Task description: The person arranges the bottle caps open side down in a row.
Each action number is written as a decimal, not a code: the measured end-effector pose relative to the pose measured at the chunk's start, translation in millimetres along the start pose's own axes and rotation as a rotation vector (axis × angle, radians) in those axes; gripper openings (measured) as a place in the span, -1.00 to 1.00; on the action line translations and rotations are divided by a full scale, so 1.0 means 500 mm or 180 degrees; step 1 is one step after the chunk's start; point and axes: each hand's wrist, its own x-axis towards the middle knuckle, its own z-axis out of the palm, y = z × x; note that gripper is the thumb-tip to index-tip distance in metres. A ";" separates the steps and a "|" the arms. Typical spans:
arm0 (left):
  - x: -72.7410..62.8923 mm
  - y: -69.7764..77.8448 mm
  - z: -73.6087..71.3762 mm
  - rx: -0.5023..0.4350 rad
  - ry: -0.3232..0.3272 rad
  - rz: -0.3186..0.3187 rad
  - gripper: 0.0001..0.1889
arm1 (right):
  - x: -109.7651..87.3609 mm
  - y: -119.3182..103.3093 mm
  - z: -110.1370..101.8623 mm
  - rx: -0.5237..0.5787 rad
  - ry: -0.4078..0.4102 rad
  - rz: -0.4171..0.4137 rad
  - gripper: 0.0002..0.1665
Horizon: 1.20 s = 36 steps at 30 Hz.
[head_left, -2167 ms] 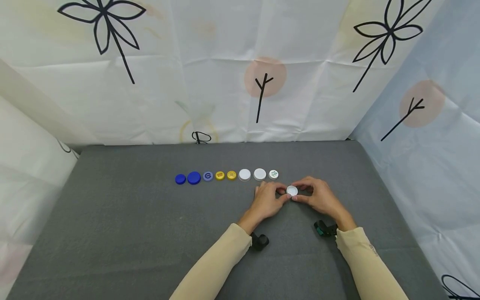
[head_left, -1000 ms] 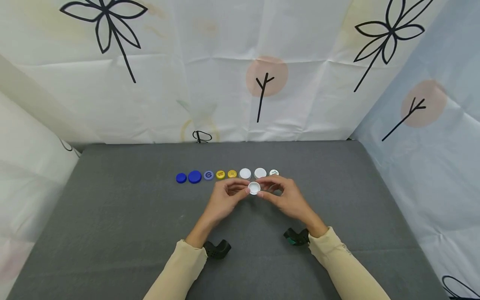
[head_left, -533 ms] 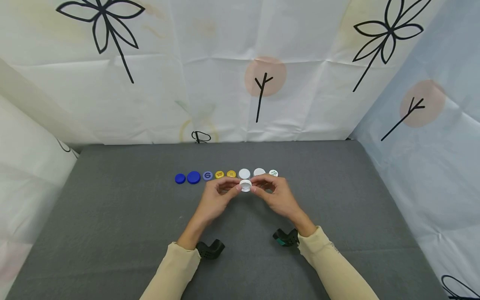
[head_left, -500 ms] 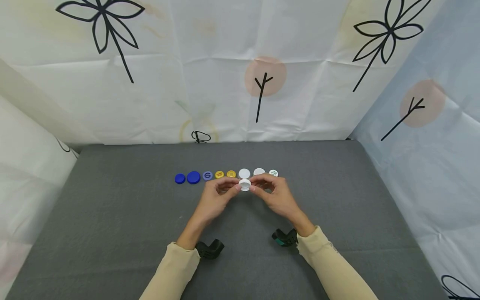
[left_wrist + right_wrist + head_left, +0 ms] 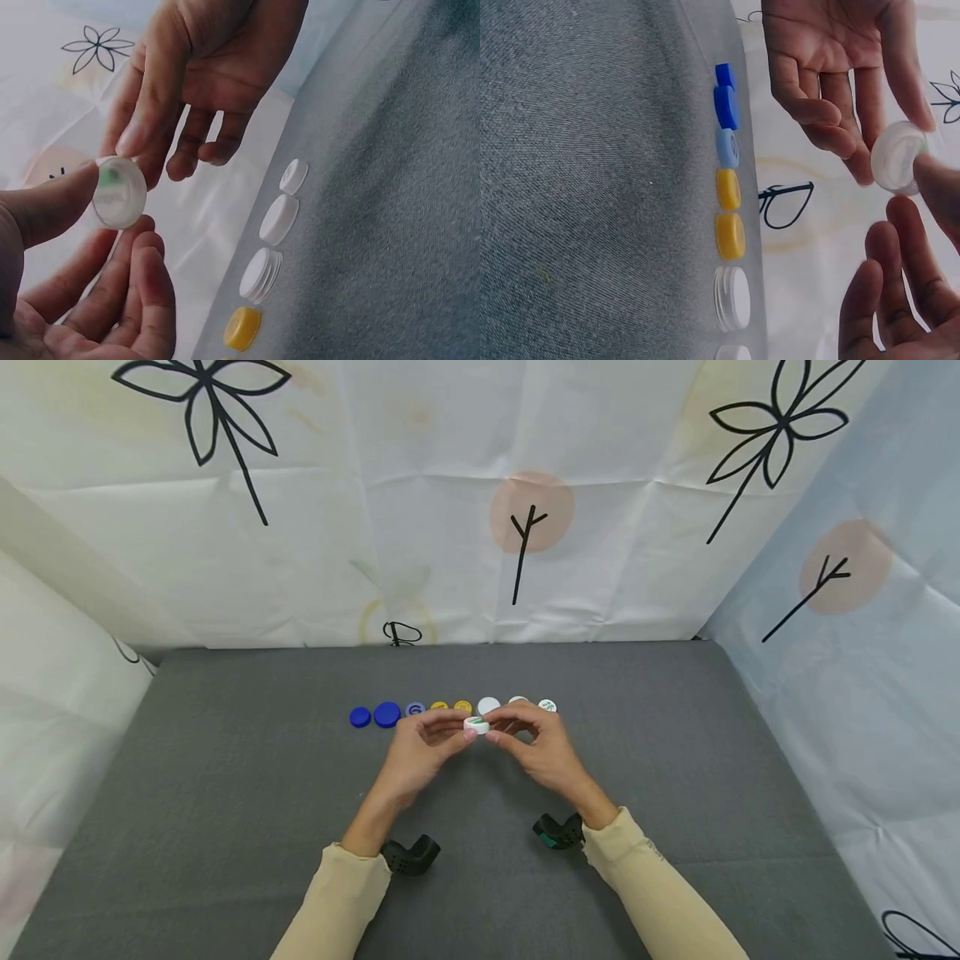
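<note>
Both hands hold a small white bottle cap between them, above the table, with green print on its top in the head view. My left hand pinches its left side between thumb and fingers. From the right, my right hand pinches it with thumb and forefinger. In the left wrist view the cap shows its hollow underside, the green showing faintly through. The right wrist view shows the same cap tilted between the thumbs and fingertips, the other fingers of both hands loosely bent.
Behind the hands runs a row of bottle caps on the grey table: dark blue caps, a light blue cap, yellow caps and white caps. Printed white cloth hangs along the back.
Both hands have moved left along the row with the cap. It has turned over, from its hollow side facing up to its green-printed top showing. The row has stayed put.
</note>
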 end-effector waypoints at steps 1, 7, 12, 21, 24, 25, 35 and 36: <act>0.000 0.001 -0.001 -0.0039 -0.0028 0.0043 -0.63 | 0.000 -0.001 -0.001 0.0007 -0.0034 0.0013 -0.70; 0.001 0.002 -0.005 -0.0120 -0.0122 0.0215 -0.64 | 0.003 -0.005 -0.008 0.0021 -0.0161 0.0045 -0.61; 0.005 -0.008 -0.006 -0.0074 -0.0150 0.0446 -0.68 | 0.006 -0.012 -0.014 -0.0090 -0.0259 0.0140 -0.54; 0.007 -0.015 -0.008 0.0185 -0.0243 0.0656 -0.68 | 0.006 -0.018 -0.025 -0.0479 -0.0378 0.0031 -0.54; 0.006 -0.016 -0.009 0.0380 -0.0288 0.0693 -0.68 | 0.001 -0.017 -0.029 -0.0646 -0.0388 -0.0018 -0.55; 0.006 -0.016 -0.010 0.0451 -0.0298 0.0700 -0.68 | -0.002 -0.015 -0.031 -0.0693 -0.0381 -0.0012 -0.56; -0.014 -0.012 -0.047 0.0781 -0.0206 0.0614 -0.68 | -0.033 0.040 -0.117 -0.1280 0.0157 0.0536 -0.57; -0.015 -0.012 -0.052 0.0802 -0.0208 0.0605 -0.68 | -0.035 0.048 -0.130 -0.1358 0.0207 0.0635 -0.58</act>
